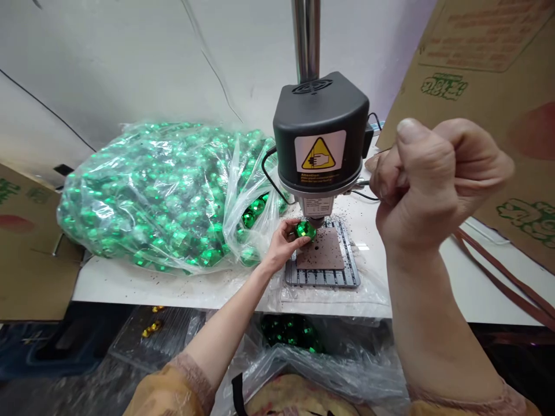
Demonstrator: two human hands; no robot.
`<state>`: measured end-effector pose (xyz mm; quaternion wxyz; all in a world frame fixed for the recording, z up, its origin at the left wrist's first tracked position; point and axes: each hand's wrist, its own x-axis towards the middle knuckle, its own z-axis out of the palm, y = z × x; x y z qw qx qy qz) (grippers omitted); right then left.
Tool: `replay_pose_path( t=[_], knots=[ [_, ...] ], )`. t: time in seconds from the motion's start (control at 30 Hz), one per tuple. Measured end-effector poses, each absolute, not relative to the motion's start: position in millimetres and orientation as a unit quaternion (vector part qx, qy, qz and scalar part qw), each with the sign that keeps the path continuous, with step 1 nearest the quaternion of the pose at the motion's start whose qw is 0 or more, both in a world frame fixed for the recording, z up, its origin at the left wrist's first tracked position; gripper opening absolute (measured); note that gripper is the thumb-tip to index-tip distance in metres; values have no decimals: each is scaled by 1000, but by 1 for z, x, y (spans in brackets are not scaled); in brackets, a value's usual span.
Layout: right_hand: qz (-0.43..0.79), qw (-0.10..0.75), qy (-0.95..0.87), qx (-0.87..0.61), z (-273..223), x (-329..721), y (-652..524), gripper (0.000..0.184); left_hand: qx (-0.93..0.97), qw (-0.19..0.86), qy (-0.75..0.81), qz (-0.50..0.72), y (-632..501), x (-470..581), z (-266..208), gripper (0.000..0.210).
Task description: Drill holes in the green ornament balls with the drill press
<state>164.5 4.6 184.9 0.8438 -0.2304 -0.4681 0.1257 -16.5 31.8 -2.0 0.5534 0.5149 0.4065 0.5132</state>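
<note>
My left hand (284, 245) pinches a shiny green faceted ball (306, 230) between thumb and fingers, right by the chuck (316, 221) of a small bench drill press (321, 136). Whether the bit touches the ball I cannot tell. Under it lies a square brown board (327, 257) with a dark hole, on the slotted metal base (352, 276). My right hand (427, 179) is closed in a fist at the machine's right side, around the drill press lever (363, 183), whose grip is mostly hidden inside my fingers.
A big clear plastic bag (151, 196) full of green balls lies left of the drill press. More green balls (290, 332) sit in plastic below the table edge. Cardboard boxes (485, 115) stand on both sides. A brown strap (503, 271) lies at right. Dark shavings dot the white table (173, 289).
</note>
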Motion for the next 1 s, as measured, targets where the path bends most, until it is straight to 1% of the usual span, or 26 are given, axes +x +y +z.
replay_pose_path(
  t=[0.37, 0.77, 1.0],
  knots=[
    [118, 848, -471, -212, 184, 165, 8, 46, 558, 549, 402, 475, 25, -18, -10, 68],
    [117, 847, -473, -212, 184, 165, 7, 46, 619, 502, 401, 452, 15, -11, -7, 58],
    [117, 842, -478, -220, 184, 165, 8, 47, 631, 480, 414, 447, 12, -6, -7, 60]
  ],
)
